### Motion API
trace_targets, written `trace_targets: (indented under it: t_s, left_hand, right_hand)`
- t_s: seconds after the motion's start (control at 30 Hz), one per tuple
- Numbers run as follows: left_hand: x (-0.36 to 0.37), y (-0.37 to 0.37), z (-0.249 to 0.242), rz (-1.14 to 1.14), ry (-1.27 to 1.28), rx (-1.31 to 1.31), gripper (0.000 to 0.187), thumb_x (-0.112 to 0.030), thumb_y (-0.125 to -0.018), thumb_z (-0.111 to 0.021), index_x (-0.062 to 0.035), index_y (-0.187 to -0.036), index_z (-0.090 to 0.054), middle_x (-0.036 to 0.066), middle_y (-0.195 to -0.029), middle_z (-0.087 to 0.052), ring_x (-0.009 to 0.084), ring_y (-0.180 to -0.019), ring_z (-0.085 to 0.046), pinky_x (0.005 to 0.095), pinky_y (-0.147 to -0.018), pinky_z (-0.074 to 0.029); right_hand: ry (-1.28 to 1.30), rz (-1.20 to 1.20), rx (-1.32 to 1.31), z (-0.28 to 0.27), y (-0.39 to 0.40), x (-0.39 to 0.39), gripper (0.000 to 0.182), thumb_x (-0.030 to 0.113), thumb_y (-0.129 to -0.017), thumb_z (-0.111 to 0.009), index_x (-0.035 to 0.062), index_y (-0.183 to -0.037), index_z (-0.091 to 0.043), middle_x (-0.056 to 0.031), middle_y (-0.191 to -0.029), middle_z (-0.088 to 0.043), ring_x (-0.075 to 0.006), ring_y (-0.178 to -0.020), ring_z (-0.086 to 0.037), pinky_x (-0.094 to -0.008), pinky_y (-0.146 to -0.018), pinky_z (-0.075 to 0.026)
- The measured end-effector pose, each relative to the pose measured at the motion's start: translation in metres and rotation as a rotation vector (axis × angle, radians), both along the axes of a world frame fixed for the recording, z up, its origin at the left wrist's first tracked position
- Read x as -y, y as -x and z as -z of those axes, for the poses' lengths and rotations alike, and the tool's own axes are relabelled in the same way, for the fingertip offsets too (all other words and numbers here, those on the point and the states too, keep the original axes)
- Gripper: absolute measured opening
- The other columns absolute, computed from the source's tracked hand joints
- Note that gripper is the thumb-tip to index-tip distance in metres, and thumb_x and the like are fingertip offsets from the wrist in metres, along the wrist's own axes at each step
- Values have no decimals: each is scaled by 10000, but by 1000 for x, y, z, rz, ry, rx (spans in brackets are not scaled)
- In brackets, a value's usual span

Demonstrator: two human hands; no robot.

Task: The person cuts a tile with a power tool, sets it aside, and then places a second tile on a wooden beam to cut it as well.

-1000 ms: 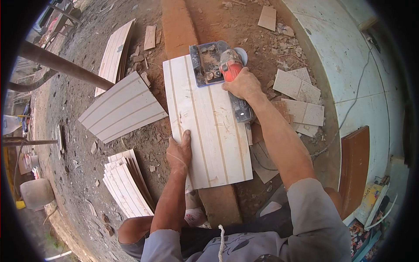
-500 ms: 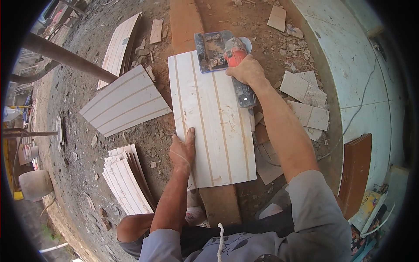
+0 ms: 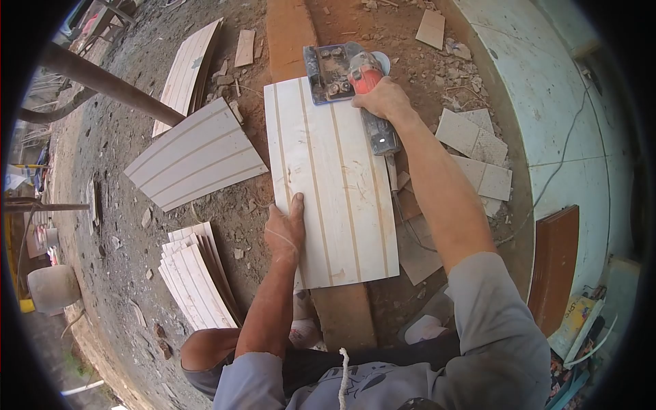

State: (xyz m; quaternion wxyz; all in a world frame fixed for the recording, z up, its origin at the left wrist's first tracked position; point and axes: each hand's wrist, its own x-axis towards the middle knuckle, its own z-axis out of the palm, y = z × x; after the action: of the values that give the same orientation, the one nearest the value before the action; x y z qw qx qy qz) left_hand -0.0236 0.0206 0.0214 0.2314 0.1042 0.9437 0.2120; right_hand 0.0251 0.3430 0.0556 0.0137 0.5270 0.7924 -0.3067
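A white striped tile (image 3: 328, 198) lies lengthwise in front of me on a wooden plank (image 3: 344, 318). My left hand (image 3: 285, 231) holds the tile's left edge, thumb on the top face, the other fingers partly hidden. My right hand (image 3: 385, 100) is wrapped round a red and black angle grinder (image 3: 365, 82). The grinder is mounted on a dusty flat base plate (image 3: 331, 72), which overlaps the tile's far edge. A pale disc-like part shows to the right of the grinder's head. Its cord runs back under my right forearm.
Another striped tile (image 3: 198, 156) lies on the ground to the left. Stacks of striped tiles stand at far left (image 3: 186, 75) and near left (image 3: 198, 280). Broken tile pieces (image 3: 471, 137) lie on the right, near a brown panel (image 3: 555, 263). A metal pole (image 3: 109, 85) slants in from the left.
My right hand and the angle grinder have moved slightly away from me, toward the tile's far edge. More of the cord shows behind the grinder. My left hand keeps its hold.
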Motion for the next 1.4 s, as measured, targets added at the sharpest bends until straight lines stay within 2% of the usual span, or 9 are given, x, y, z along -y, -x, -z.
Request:
trace_targets:
  t_s: [0.1,0.3,0.33,0.43,0.63,0.87,1.2,1.3,1.4]
  left_hand:
    - [-1,0,-4,3,47,21,823,-709,-858,-520,66,-1135,-552,347,-1041,-643,487,-1024,-627,504,-923,-480]
    - [-2,-6,-9,8,71,1,807,-702,-877,-494,53,-1158,-542,344,-1062,-640,491,-1035,-620,513,-920,-477]
    - [-3,-6,-10,3,71,-11,804,-702,-880,-489,51,-1156,-546,343,-1061,-641,492,-1035,-619,513,-918,-477]
    - [0,-7,-6,12,35,-10,797,-702,-882,-484,47,-1144,-554,339,-1056,-644,491,-1033,-620,515,-914,-479]
    - [0,-9,-4,8,57,-59,781,-698,-882,-486,42,-1118,-561,330,-1026,-652,485,-1009,-630,527,-898,-479]
    - [0,-10,1,13,64,-86,811,-725,-872,-471,45,-1108,-566,325,-1017,-656,486,-1000,-633,532,-886,-478]
    - [2,-9,10,3,81,-106,845,-773,-848,-449,32,-1074,-574,309,-1020,-660,463,-995,-641,527,-868,-481]
    - [1,-10,10,0,85,-114,851,-773,-849,-445,33,-1083,-578,304,-1031,-661,458,-1004,-640,528,-875,-477]
    - [1,-10,10,-3,101,-120,851,-770,-852,-444,37,-1084,-585,297,-1039,-663,453,-1008,-641,528,-879,-476]
  right_hand:
    - [82,2,70,-5,-3,1,990,459,-628,-816,-80,-1361,-425,-239,-1334,-556,-317,-1238,-561,-379,-1032,-457]
    - [79,17,88,-6,-24,28,1040,468,-653,-791,-105,-1394,-338,-257,-1340,-540,-326,-1240,-558,-387,-1032,-454]
    - [45,20,53,-6,-29,35,995,477,-652,-781,-139,-1335,-404,-290,-1294,-564,-357,-1214,-567,-399,-1028,-447]
    - [66,23,55,-9,-40,47,976,470,-654,-783,-134,-1322,-408,-294,-1278,-571,-361,-1201,-575,-404,-1022,-452]
    - [91,27,85,-14,-61,71,927,428,-658,-766,-91,-1324,-383,-268,-1256,-586,-348,-1169,-604,-409,-988,-484]
    - [118,26,45,-17,-81,93,939,452,-665,-774,-130,-1298,-395,-313,-1226,-585,-388,-1158,-597,-421,-999,-473]
    - [167,25,55,-14,-111,125,922,431,-679,-749,-129,-1300,-359,-318,-1206,-584,-398,-1148,-597,-429,-986,-476]
    - [152,17,51,-13,-125,141,880,403,-675,-746,-126,-1270,-371,-286,-1164,-612,-375,-1096,-632,-406,-976,-487]
    - [125,9,49,-15,-141,157,906,423,-690,-736,-131,-1290,-345,-318,-1172,-594,-411,-1112,-610,-445,-963,-489]
